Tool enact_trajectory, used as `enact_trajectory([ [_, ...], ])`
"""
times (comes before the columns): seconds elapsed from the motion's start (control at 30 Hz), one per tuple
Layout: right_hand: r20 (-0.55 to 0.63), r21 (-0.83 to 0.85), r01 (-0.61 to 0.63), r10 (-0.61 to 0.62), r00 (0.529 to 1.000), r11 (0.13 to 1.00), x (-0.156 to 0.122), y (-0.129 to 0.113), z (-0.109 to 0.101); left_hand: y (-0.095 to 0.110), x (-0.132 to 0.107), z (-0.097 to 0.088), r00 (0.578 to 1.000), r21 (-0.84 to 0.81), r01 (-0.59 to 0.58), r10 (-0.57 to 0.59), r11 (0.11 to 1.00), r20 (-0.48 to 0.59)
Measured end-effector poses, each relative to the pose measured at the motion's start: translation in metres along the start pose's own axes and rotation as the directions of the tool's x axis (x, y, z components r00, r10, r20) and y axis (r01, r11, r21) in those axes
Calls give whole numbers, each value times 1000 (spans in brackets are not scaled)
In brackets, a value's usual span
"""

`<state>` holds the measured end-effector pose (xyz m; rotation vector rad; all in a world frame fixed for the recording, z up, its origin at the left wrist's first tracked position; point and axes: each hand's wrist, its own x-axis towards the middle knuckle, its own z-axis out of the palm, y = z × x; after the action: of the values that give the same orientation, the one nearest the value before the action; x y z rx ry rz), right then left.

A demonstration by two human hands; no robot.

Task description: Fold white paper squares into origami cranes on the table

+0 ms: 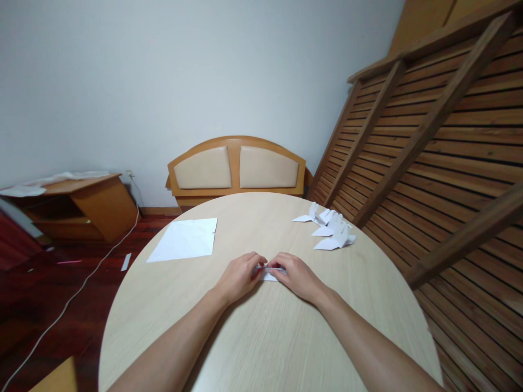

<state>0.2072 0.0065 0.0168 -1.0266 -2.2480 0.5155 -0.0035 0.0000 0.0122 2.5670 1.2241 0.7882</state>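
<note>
A small folded piece of white paper (268,276) lies on the round wooden table (253,343) between my two hands. On its left end my left hand (244,275) is closed, fingers curled over the edge. My right hand (298,276) grips the right end in the same way, thumb low and fingers bent over the top. The fingertips of both hands nearly meet above the paper. Parts of the paper are hidden under the fingers, so its exact fold does not show.
Several folded white paper birds (333,231) stand at the table's back right. Flat white paper sheets (186,238) lie at the back left. Beyond the table is a headboard (235,163); a slatted wooden frame (408,141) leans on the right. A white cable (90,275) crosses the floor.
</note>
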Motion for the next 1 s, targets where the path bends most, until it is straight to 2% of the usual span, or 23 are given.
enact_trajectory([
  [0.43,29,-1,-38,38,999,999,0,-3,-5,4,1,-4,998,115,2,-10,993,68],
  [0.73,0,51,-78,78,997,996,-3,4,-12,2,3,-6,994,192,85,-95,978,47],
  [0.8,-52,40,-71,73,996,997,-3,4,-14,1,2,-5,993,192,114,-120,975,20],
  [0.87,-164,27,-68,71,984,997,-2,5,-13,-1,1,-6,988,171,154,-150,973,-36],
  [0.93,-305,50,-105,115,945,993,0,6,-9,-3,1,-7,975,118,200,-186,973,-120],
  [1.0,-389,126,-164,201,899,978,1,8,-3,-5,1,-8,953,39,230,-217,972,-210],
])
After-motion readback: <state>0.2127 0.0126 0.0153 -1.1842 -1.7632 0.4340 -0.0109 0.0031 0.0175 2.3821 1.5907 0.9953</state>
